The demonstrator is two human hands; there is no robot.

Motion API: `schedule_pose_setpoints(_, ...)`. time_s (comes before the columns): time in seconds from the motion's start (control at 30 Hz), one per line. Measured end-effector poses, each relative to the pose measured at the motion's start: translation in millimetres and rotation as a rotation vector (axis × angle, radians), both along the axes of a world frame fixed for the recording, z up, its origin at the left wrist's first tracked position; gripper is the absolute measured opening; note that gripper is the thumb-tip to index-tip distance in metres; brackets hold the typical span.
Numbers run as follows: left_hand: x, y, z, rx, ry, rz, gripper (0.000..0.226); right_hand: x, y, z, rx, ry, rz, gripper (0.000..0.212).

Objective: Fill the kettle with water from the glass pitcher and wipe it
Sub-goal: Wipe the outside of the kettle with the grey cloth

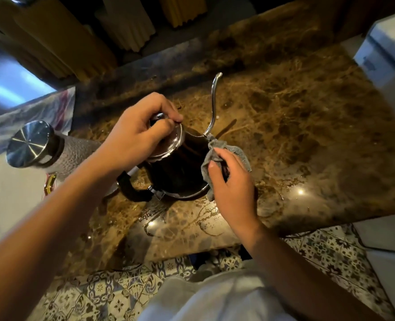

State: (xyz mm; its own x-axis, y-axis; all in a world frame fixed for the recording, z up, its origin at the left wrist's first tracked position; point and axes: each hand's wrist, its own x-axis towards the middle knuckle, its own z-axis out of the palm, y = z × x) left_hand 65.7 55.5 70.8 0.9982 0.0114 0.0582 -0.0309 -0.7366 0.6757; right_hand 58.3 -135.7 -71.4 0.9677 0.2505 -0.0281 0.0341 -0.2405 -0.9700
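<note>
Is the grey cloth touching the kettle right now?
Touching. The head view shows the right hand pressing the grey cloth against the dark side of the kettle, near the spout's base, with no gap visible between them.

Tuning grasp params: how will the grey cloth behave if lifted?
Likely floppy: the grey cloth bunches and drapes around the right hand against the kettle. Probably light. Possibly damp, given the wet streaks on the counter.

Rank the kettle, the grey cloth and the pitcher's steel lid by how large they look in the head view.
1. kettle, clearly largest.
2 and 3. steel lid and grey cloth look alike; the cloth is bunched under the right hand, so no ranking.
</note>
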Motion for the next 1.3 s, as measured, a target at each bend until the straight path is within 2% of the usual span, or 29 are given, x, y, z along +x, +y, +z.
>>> schedule_pose_setpoints(0.13,12,3,2,0.010,0.051,-0.006,0.020,21,1,10,-0.165,-0.073,0.038,0.037)
schedule_pose_setpoints(0.33,9,-3,-6,0.020,-0.034,0.074,0.026,12,-7,1,-0.152,-0.070,0.013,0.034)
schedule_pose_setpoints(0.53,10,0,-4,0.033,-0.034,0.047,0.022,-11,-4,-2,-0.183,0.023,0.083,0.061)
schedule_pose_setpoints(0.63,11,2,-4,0.029,-0.037,0.032,0.021,11,3,8,-0.129,0.035,0.122,0.052)
schedule_pose_setpoints(0.73,11,1,-5,0.022,-0.038,0.035,0.022,27,9,11,-0.099,0.008,0.073,0.042)
schedule_pose_setpoints(0.87,12,1,-5,0.021,-0.049,0.043,0.022,17,5,-1,-0.137,-0.089,0.002,0.035)
schedule_pose_setpoints(1.07,12,1,-5,0.020,-0.055,0.044,0.020,-6,-14,-21,-0.077,-0.067,-0.071,0.016)
schedule_pose_setpoints(1.3,10,1,-4,0.012,-0.050,0.033,0.022,-12,-12,-20,0.025,0.086,-0.081,0.027)
